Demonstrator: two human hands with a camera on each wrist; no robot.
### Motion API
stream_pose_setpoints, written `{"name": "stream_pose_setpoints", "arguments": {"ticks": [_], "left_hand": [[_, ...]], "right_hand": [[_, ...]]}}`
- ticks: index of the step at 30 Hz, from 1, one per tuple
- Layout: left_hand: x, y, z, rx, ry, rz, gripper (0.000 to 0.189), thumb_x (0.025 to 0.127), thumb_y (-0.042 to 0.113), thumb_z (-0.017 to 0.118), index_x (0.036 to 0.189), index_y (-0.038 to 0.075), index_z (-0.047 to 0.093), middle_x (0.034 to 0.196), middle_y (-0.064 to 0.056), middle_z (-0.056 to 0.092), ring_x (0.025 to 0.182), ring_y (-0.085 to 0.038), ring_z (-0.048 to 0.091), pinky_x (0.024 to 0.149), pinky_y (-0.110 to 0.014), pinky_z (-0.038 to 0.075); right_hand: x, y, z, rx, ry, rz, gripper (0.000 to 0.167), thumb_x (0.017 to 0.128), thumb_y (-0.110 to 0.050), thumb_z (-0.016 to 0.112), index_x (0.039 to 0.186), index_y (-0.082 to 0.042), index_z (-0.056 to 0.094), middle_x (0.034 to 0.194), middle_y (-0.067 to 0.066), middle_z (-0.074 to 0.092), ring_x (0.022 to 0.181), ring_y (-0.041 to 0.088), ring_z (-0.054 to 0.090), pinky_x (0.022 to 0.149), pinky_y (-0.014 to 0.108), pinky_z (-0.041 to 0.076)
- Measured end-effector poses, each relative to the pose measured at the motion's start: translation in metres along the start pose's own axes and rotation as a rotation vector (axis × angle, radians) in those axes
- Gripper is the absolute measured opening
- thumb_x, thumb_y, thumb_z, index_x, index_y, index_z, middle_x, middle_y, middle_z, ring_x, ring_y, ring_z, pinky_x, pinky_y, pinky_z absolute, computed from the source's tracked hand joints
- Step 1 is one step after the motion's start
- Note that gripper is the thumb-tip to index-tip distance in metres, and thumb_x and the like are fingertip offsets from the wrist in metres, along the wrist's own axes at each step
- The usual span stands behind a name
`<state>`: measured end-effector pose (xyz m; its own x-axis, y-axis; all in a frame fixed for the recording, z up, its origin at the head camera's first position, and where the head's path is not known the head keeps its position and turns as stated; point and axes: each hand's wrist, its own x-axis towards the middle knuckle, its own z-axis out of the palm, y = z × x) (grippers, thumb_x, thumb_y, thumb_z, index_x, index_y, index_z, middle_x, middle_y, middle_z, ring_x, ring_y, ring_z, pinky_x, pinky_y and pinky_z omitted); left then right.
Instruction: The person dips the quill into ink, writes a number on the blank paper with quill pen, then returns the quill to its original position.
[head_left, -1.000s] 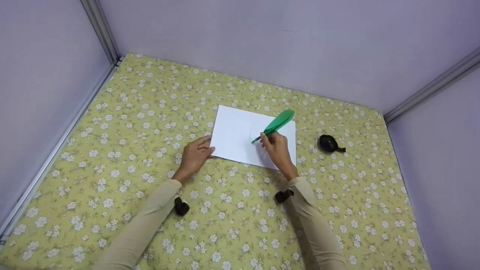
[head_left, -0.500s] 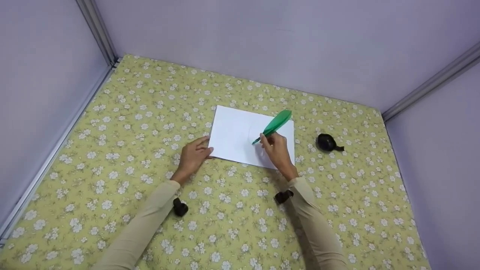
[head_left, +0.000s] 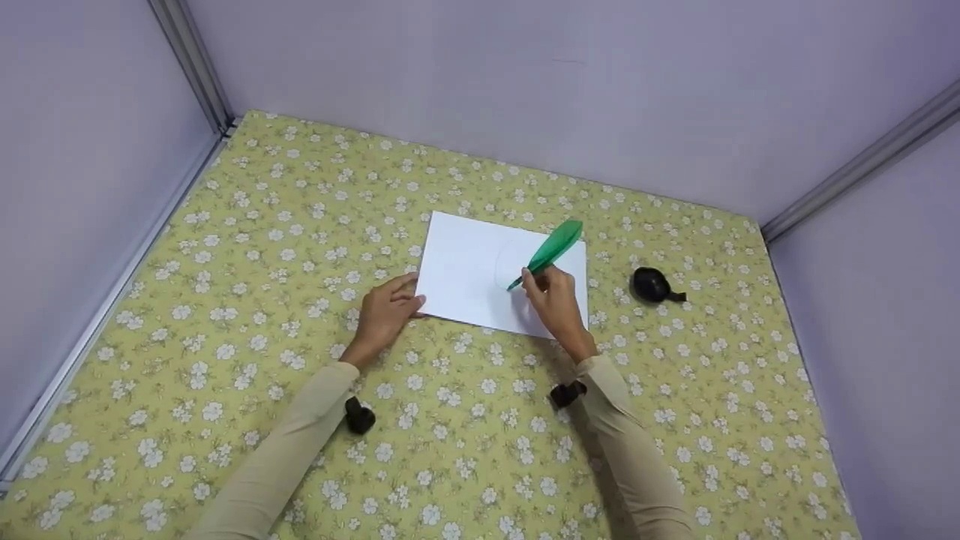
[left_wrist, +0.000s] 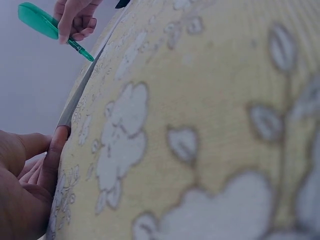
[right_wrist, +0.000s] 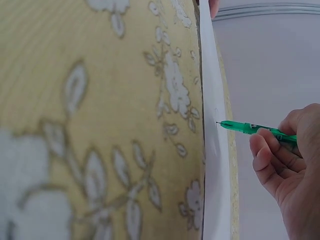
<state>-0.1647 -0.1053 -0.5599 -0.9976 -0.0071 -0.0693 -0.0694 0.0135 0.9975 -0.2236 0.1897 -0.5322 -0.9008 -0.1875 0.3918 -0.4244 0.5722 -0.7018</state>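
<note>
A sheet of white paper (head_left: 457, 270) lies on the flowered cloth in the head view. At its near left corner my left hand (head_left: 382, 315) pinches the edge, thumb above and fingers below, as the left wrist view also shows. My right hand (head_left: 559, 304) holds a green feather-shaped pen (head_left: 557, 244) over the right half of the sheet. The pen's tip points down and left at the paper, where a faint curved line (head_left: 497, 261) shows. In the right wrist view, thumb and fingers grip the pen (right_wrist: 240, 126) near its point; the hand covers its middle.
To the right of the paper, a black rounded object (head_left: 651, 286) with a short strap sits on the yellow flowered cloth (head_left: 315, 195). Pale walls (head_left: 487, 75) enclose the table at the back and both sides. Each wrist carries a small black camera.
The pen's tip has shifted slightly right and down across the paper, and more of the curved line shows. My left hand stays at the corner. The head view has moved a little.
</note>
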Motion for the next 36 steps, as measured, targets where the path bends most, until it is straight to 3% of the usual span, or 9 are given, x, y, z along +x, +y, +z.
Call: {"name": "stream_pose_setpoints", "arguments": {"ticks": [15,29,36], "left_hand": [[-0.0018,0.0014,-0.0010,0.072,0.003,-0.018,0.050,0.101,0.008,0.070,0.149,0.004,0.057,0.118,-0.023,0.075,0.100,-0.029,0.077,0.080,-0.025,0.066],[-0.0009,0.0006,-0.0019,0.003,-0.015,0.005,0.051,0.101,0.004,0.068,0.150,0.000,0.055,0.119,-0.027,0.072,0.103,-0.030,0.076,0.080,-0.027,0.067],[-0.0016,0.0009,-0.0007,0.025,-0.009,-0.012,0.050,0.102,0.006,0.068,0.150,0.002,0.056,0.120,-0.024,0.073,0.103,-0.030,0.076,0.080,-0.026,0.067]], "right_hand": [[-0.0023,0.0023,-0.0004,-0.024,0.016,-0.013,0.019,0.105,-0.010,0.063,0.092,0.002,0.070,0.073,0.012,0.070,0.063,0.016,0.062,0.055,0.019,0.047],[-0.0005,0.0008,0.0016,-0.047,0.055,0.012,0.018,0.104,-0.009,0.064,0.092,0.003,0.069,0.075,0.013,0.068,0.066,0.017,0.059,0.058,0.022,0.046],[-0.0021,0.0010,0.0009,-0.042,0.064,0.015,0.017,0.103,-0.008,0.064,0.091,0.004,0.068,0.075,0.014,0.068,0.066,0.017,0.058,0.058,0.022,0.046]]}}
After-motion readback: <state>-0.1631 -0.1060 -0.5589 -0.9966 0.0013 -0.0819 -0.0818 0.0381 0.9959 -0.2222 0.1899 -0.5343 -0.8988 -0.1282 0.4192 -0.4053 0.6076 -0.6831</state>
